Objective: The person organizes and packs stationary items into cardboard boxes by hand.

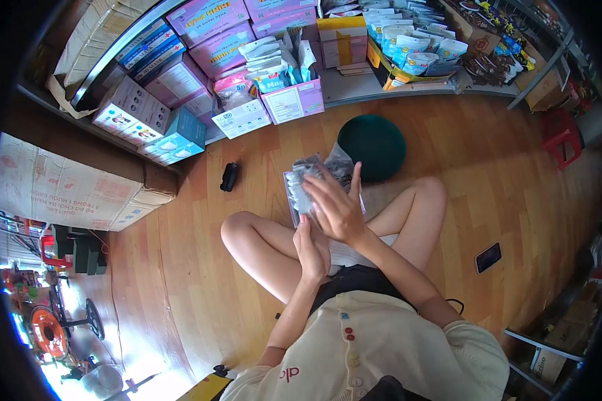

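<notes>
Over my lap, my left hand [311, 247] holds a grey-white plastic packet [301, 190] from below, its thumb against the lower end. My right hand [338, 208] lies across the packet with its fingers stretched out and its thumb apart. What is inside the packet I cannot make out. Behind my right fingers shows a crinkled clear plastic bag [340, 164]. A box with a pale purple edge [291, 206] stands between my legs, largely hidden by my hands and the packet.
A dark green round basin [372, 148] stands on the wooden floor just ahead. A black object [229, 177] lies to the left, a phone [488, 258] to the right. Shelves ahead hold purple boxes [222, 50] and blue-white packets [415, 50]. A large carton [67, 184] stands left.
</notes>
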Motion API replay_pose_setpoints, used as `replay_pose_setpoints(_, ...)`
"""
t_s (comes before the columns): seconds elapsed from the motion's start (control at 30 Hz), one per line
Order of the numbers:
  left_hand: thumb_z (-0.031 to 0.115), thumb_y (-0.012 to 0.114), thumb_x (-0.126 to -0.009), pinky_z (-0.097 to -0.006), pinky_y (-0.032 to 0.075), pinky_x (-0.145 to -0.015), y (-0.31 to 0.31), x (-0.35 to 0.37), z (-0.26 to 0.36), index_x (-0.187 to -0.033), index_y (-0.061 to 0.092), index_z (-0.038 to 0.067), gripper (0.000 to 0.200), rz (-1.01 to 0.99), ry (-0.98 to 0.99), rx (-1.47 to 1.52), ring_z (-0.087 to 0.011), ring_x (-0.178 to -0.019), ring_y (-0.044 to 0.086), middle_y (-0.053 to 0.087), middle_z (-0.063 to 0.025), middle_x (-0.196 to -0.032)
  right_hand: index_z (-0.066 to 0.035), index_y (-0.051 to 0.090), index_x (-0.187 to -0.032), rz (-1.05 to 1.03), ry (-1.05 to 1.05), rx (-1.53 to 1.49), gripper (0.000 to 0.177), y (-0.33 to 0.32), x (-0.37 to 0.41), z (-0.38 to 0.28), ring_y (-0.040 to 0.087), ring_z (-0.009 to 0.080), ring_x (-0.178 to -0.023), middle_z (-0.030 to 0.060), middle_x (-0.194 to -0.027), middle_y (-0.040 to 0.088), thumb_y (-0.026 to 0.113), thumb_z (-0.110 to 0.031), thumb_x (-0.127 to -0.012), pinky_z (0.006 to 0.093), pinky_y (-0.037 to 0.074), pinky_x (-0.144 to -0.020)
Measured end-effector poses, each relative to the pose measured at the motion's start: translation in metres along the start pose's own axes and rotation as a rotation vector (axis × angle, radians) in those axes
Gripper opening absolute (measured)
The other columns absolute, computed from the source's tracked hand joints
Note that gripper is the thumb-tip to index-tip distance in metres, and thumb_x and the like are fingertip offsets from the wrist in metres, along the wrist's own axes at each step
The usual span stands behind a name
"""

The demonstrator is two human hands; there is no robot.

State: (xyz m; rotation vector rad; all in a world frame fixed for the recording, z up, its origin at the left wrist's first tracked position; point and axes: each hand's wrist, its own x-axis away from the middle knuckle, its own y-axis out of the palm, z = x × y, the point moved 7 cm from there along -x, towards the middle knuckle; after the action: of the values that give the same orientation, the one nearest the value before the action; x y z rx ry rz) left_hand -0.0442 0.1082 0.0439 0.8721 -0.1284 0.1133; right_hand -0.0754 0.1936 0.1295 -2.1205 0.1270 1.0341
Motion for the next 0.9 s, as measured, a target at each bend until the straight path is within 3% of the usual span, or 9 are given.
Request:
replay_pose_setpoints(0.07, 0.031, 0.034, -0.102, -0.036, 0.035, -0.103, 0.013, 0.004, 0.004, -0.125, 0.044, -0.006, 0.045, -0.052, -0.039, -0.064, -0.0207, -0.12, 0.046, 0.05, -0.0126, -0.126, -0.003, 0.056, -0.114, 0.05, 0.035, -0.036, 0.027, -0.003, -0.007, 0.018, 0.05, 0.0332, -0.12, 0.0119, -0.119, 0.058, 0.049, -0.011, -0.089, 0.0653, 0.002, -0.107)
replay_pose_setpoints(0.2, 0.036, 0.033, -0.101, -0.0389, 0.035, -0.105, -0.011, 0.011, 0.003, -0.131, 0.039, -0.007, 0.053, 0.028, -0.087, -0.06, -0.0254, -0.124, 0.045, 0.046, -0.0153, -0.133, 0.003, 0.057, -0.106, 0.117, 0.709, -0.443, 0.022, -0.011, 0.011, 0.116, 0.056, 0.0265, -0.11, 0.016, -0.111, 0.059, 0.043, -0.011, -0.096, 0.0379, 0.035, -0.101)
replay_pose_setpoints(0.27, 0.038, 0.034, -0.1, -0.0419, 0.035, -0.104, -0.024, 0.01, 0.009, -0.131, 0.039, -0.005, 0.053, 0.15, -0.047, -0.101, -0.0277, -0.122, 0.046, 0.046, -0.0156, -0.133, 0.004, 0.057, -0.099, 0.318, 0.517, -0.363, 0.018, -0.053, 0.007, 0.099, 0.057, 0.0312, -0.106, 0.0181, -0.106, 0.059, 0.043, -0.005, -0.095, 0.0329, 0.043, -0.091)
replay_pose_setpoints(0.4, 0.038, 0.034, -0.1, -0.0409, 0.034, -0.105, 0.0, 0.005, 0.007, -0.134, 0.036, -0.002, 0.053, 0.026, -0.125, 0.068, -0.0268, -0.123, 0.045, 0.046, -0.0139, -0.133, -0.002, 0.055, -0.093, 0.189, 0.08, -0.17, 0.015, -0.078, 0.008, 0.019, 0.04, 0.0409, -0.128, 0.0228, -0.126, 0.052, 0.059, -0.014, -0.087, 0.0497, 0.028, -0.106)
replay_pose_setpoints(0.47, 0.035, 0.035, -0.101, -0.0369, 0.035, -0.103, 0.012, 0.009, -0.007, -0.131, 0.039, -0.001, 0.047, 0.002, -0.188, 0.141, -0.0227, -0.119, 0.048, 0.048, -0.012, -0.13, -0.005, 0.051, -0.085, 0.065, 0.122, -0.303, 0.021, -0.043, 0.018, 0.003, 0.032, 0.0421, -0.133, 0.0239, -0.132, 0.048, 0.068, -0.015, -0.08, 0.0561, 0.019, -0.108)
replay_pose_setpoints(0.6, 0.03, 0.037, -0.101, -0.0312, 0.038, -0.097, -0.01, 0.01, -0.007, -0.122, 0.046, 0.002, 0.036, 0.032, -0.098, -0.021, -0.0144, -0.107, 0.051, 0.053, -0.0069, -0.117, -0.004, 0.045, -0.08, 0.187, 0.261, -0.439, 0.018, -0.018, 0.017, 0.033, 0.039, 0.0427, -0.129, 0.0276, -0.134, 0.044, 0.063, -0.007, -0.084, 0.0509, 0.026, -0.107)
replay_pose_setpoints(0.63, 0.031, 0.037, -0.101, -0.0317, 0.038, -0.096, -0.016, 0.011, -0.004, -0.122, 0.046, 0.001, 0.037, 0.038, -0.097, -0.017, -0.0147, -0.108, 0.051, 0.054, -0.007, -0.117, -0.002, 0.045, -0.08, 0.262, 0.382, -0.459, 0.019, -0.015, 0.014, 0.038, 0.054, 0.0306, -0.113, 0.0212, -0.119, 0.056, 0.061, -0.01, -0.087, 0.0367, 0.037, -0.098)
replay_pose_setpoints(0.8, 0.036, 0.034, -0.101, -0.0379, 0.041, -0.097, -0.019, 0.015, 0.008, -0.123, 0.046, 0.002, 0.043, 0.088, -0.145, 0.027, -0.0206, -0.111, 0.052, 0.055, -0.0092, -0.12, 0.0, 0.053, -0.087, 0.181, 0.827, -0.711, 0.025, 0.024, 0.026, 0.111, 0.041, 0.0087, -0.074, 0.0035, -0.072, 0.048, 0.058, -0.024, -0.092, 0.0259, 0.037, -0.067)
replay_pose_setpoints(0.9, 0.037, 0.032, -0.101, -0.0391, 0.039, -0.1, -0.024, 0.006, 0.016, -0.125, 0.045, 0.004, 0.043, 0.084, -0.129, 0.017, -0.0226, -0.114, 0.051, 0.054, -0.0095, -0.122, -0.001, 0.056, -0.096, 0.247, 0.918, -0.926, 0.027, -0.01, 0.026, 0.104, 0.048, 0.0081, -0.084, 0.0, -0.087, 0.052, 0.056, -0.028, -0.093, 0.0226, 0.039, -0.077)
